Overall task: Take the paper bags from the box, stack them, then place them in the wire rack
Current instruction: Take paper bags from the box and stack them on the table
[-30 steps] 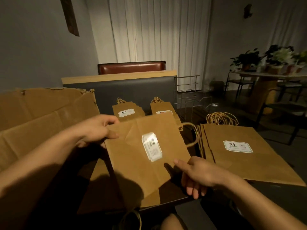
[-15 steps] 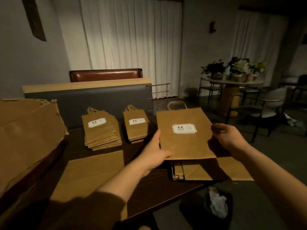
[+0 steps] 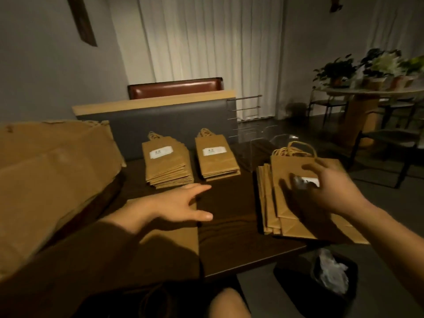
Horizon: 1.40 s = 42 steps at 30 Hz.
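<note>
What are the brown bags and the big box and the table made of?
The bags look like matte brown kraft paper, with flat creases and twisted cord handles. The big box looks like plain cardboard: a thick, dull brown flap with a torn edge. The table seems to be dark wood or wood veneer, going by its faint grain lines and slight sheen.

The box (image 3: 46, 180) sits at my table's (image 3: 229, 226) left edge. Two bag stacks (image 3: 168, 167) (image 3: 218, 160) lie along its far edge; a third stack (image 3: 298, 203) by the right edge, the wire rack (image 3: 250, 118) behind it.

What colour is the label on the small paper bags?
White, on brown paper; the head view shows it on the two small stacks.
</note>
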{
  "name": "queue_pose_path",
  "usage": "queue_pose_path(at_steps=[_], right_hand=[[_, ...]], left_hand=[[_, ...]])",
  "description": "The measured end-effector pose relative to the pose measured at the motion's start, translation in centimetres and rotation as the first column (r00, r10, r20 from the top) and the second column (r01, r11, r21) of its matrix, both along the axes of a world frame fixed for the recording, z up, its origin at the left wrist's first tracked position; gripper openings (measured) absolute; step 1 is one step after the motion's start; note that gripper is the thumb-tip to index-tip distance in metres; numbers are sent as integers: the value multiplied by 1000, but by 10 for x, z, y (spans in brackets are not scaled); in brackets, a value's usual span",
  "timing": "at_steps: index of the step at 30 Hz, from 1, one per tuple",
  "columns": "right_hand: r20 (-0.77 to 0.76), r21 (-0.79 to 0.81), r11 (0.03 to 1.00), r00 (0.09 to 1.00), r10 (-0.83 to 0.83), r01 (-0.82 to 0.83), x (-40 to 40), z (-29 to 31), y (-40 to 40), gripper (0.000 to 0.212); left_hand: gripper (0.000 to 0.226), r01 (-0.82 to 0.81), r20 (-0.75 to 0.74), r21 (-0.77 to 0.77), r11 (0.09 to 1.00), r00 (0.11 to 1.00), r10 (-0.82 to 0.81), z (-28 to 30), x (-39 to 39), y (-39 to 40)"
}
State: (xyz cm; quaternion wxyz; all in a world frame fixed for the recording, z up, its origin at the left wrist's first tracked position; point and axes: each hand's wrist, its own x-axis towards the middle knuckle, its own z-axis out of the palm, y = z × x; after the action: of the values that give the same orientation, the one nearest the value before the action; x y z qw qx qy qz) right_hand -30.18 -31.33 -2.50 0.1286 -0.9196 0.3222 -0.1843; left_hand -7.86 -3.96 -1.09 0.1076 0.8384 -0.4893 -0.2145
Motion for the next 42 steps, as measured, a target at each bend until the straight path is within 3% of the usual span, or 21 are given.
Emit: queue_pose_path(at_steps=[2, 5, 8, 11, 14, 17, 19, 21, 23, 24, 25, 26, 27, 28, 29, 30, 32, 36, 39, 42], right_hand=[[60, 7, 943, 942, 330, -331, 26, 8, 50, 61], [-128, 141, 682, 670, 731, -717, 66, -4, 131, 67], [-399, 332, 525, 387, 831, -784, 91, -39, 173, 89], [-530, 238, 476, 298, 794, -846, 92, -65, 177, 113], [-538, -5, 447, 379, 753, -895, 75, -80, 177, 104], [-427, -206, 441, 485, 763, -874, 54, -89, 180, 82], [-290, -237, 443, 498, 817, -865, 39, -93, 185, 64], [-113, -166, 506, 526, 843, -846, 24, -91, 188, 46], [76, 65, 602, 605, 792, -796, 10, -69, 192, 28], [195, 217, 602, 638, 744, -768, 6, -52, 193, 23], [316, 337, 583, 672, 669, -739, 3, -33, 190, 21], [414, 397, 558, 685, 599, -729, 0, -15, 185, 19], [486, 422, 525, 673, 557, -739, -1, 2, 177, 18], [522, 447, 486, 660, 540, -751, -2, 16, 171, 25], [517, 475, 468, 667, 536, -745, -1, 21, 168, 35], [498, 502, 470, 687, 530, -726, 0, 24, 165, 38], [522, 548, 495, 739, 427, -674, 3, 16, 165, 30], [683, 607, 520, 729, 45, -601, -3, 24, 136, 27], [607, 652, 566, 795, 10, -505, -18, 45, 96, 24], [548, 638, 663, 836, -31, -393, -34, 61, 54, 41]], left_hand=[[90, -70, 38, 104, 992, 997, 67, 0, 19, 43], [105, -173, 106, 300, 938, 983, 147, -15, 30, 105], [109, -185, 88, 339, 922, 982, 165, -44, 22, 149], [108, -173, 113, 180, 968, 981, 155, -68, 8, 176], [88, -35, 146, 105, 994, 989, 20, -76, -11, 197], [103, 130, 254, 155, 979, 953, -167, -80, -27, 215], [101, 201, 318, 137, 970, 918, -235, -82, -38, 228], [75, 205, 315, 0, 979, 929, -195, -80, -48, 233], [41, 116, 245, -242, 963, 968, -55, -66, -55, 226], [26, 22, 192, -387, 922, 980, 58, -55, -59, 218], [16, -106, 87, -555, 825, 979, 185, -41, -61, 207], [12, -254, -91, -706, 660, 958, 272, -27, -63, 195], [13, -393, -305, -792, 466, 917, 256, -12, -63, 182], [14, -503, -481, -813, 295, 864, 147, 2, -65, 169], [15, -569, -575, -802, 180, 818, 22, 11, -67, 158], [16, -601, -611, -789, 128, 789, -59, 17, -68, 145], [19, -630, -647, -761, 158, 755, -105, 7, -73, 131], [30, -602, -686, -666, 441, 726, -45, -17, -81, 91], [19, -636, -716, -635, 439, 697, -26, -4, -82, 31], [14, -638, -738, -597, 487, 675, -21, 12, -85, -34]])
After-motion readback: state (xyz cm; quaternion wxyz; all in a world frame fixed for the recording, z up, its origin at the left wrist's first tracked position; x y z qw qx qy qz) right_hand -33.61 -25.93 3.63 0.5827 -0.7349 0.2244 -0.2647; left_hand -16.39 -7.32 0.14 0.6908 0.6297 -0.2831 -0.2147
